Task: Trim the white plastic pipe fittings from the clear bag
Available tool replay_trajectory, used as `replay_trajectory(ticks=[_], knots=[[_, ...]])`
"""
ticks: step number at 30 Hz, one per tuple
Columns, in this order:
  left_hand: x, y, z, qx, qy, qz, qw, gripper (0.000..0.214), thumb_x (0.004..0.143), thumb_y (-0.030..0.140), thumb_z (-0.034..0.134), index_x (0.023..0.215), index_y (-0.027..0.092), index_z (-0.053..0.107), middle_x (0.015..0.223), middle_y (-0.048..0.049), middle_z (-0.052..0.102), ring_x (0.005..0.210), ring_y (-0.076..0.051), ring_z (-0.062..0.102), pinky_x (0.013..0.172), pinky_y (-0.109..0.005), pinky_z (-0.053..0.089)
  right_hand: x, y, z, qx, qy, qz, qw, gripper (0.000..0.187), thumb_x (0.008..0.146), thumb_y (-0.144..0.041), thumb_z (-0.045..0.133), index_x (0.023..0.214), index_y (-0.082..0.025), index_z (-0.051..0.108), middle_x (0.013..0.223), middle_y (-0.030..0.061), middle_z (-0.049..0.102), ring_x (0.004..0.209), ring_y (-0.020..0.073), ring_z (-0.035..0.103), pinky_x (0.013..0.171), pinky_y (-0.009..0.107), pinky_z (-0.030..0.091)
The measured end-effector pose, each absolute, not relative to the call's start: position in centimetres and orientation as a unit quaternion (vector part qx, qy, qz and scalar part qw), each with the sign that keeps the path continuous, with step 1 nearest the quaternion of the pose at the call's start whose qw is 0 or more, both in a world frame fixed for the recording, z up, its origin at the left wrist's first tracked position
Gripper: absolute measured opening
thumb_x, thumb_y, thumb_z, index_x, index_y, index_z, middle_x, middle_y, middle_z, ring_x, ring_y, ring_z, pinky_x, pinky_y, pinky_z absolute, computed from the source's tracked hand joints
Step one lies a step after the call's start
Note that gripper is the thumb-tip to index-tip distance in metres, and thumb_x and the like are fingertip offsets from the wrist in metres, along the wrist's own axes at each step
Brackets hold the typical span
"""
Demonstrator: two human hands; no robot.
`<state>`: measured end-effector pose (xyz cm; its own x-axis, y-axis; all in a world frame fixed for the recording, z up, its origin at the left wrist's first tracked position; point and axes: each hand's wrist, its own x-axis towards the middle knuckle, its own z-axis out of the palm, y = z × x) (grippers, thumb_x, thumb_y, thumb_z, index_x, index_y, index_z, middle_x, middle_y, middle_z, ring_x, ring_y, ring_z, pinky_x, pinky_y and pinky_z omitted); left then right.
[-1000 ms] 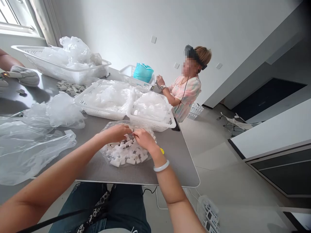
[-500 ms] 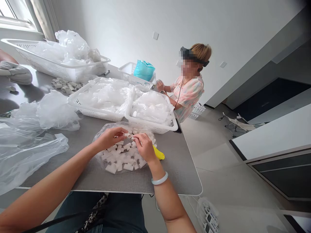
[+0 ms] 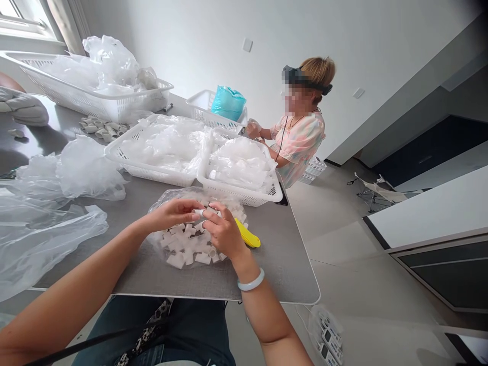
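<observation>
Between my two hands is a white plastic pipe fitting [image 3: 199, 213], held above the table. My left hand [image 3: 176, 213] pinches its left side with thumb and fingers. My right hand [image 3: 224, 229] closes on it from the right, its fingers curled and partly covering it. Below them a clear plastic bag [image 3: 155, 239] lies spread on the table with many loose white pipe fittings [image 3: 185, 254] on it, several of them T-shaped. Beside my right hand lies a yellow-handled tool [image 3: 248, 235]; its other end is hidden.
White baskets [image 3: 162, 178] full of clear bags stand behind my hands. Clear plastic bags [image 3: 72, 178] lie to the left, near a pile of fittings [image 3: 102, 128]. A co-worker [image 3: 301, 122] stands beyond the table's right edge. A gloved hand [image 3: 26, 107] rests at far left.
My right hand has turned and come closer to my left, its fingers now wrapping the fitting. The fitting has shifted slightly left. The view has tilted a little.
</observation>
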<state>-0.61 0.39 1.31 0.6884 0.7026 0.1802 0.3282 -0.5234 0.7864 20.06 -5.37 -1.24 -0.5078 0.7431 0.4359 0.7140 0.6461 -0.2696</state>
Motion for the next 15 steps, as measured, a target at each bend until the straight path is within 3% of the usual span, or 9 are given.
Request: replay_trajectory(ticks=[3, 6, 10, 12, 15], knots=[[-0.6, 0.5, 0.7, 0.834, 0.283, 0.251, 0.402, 0.046, 0.095, 0.054, 0.052, 0.123, 0.021, 0.068, 0.103, -0.0133, 0.072, 0.076, -0.022, 0.067, 0.061, -0.03, 0.054, 19.1, -5.6, -1.6, -0.446, -0.846, 0.085, 0.28, 0.037, 0.088, -0.003, 0.046, 0.083, -0.025, 0.075, 0.12, 0.0059, 0.071, 0.143, 0.025, 0.04, 0.116, 0.049, 0.042], [-0.4, 0.8, -0.3, 0.863, 0.303, 0.275, 0.297, 0.04, 0.098, 0.045, 0.047, 0.124, 0.022, 0.067, 0.117, -0.0149, 0.068, 0.097, -0.027, 0.066, 0.078, -0.035, 0.057, 18.5, -5.7, -1.2, -0.462, -0.788, 0.238, 0.33, 0.036, 0.088, -0.007, 0.046, 0.081, -0.024, 0.076, 0.12, 0.0054, 0.071, 0.146, 0.0245, 0.039, 0.115, 0.045, 0.045], [-0.4, 1.2, -0.8, 0.88, 0.321, 0.29, 0.196, 0.033, 0.098, 0.038, 0.047, 0.116, 0.021, 0.069, 0.114, -0.0137, 0.07, 0.111, -0.028, 0.062, 0.094, -0.04, 0.052, 18.9, -5.6, -0.1, -0.458, -0.668, 0.413, 0.416, 0.032, 0.089, -0.013, 0.043, 0.09, -0.021, 0.074, 0.114, 0.0078, 0.074, 0.127, 0.0213, 0.061, 0.1, 0.035, 0.054], [-0.6, 1.3, -0.6, 0.859, 0.354, 0.309, 0.203, 0.034, 0.096, 0.043, 0.05, 0.115, 0.021, 0.069, 0.112, -0.0122, 0.07, 0.104, -0.027, 0.064, 0.091, -0.037, 0.053, 19.5, -5.7, 0.3, -0.497, -0.617, 0.4, 0.46, 0.033, 0.094, -0.019, 0.038, 0.103, -0.02, 0.07, 0.099, 0.0083, 0.077, 0.104, 0.0194, 0.071, 0.092, 0.033, 0.057], [-0.6, 1.1, -0.1, 0.83, 0.375, 0.323, 0.257, 0.042, 0.093, 0.052, 0.052, 0.116, 0.02, 0.067, 0.102, -0.0102, 0.07, 0.087, -0.022, 0.065, 0.078, -0.029, 0.054, 20.2, -6.0, 0.4, -0.554, -0.626, 0.286, 0.468, 0.034, 0.096, -0.024, 0.035, 0.107, -0.021, 0.067, 0.079, 0.005, 0.074, 0.083, 0.0185, 0.071, 0.085, 0.034, 0.058]])
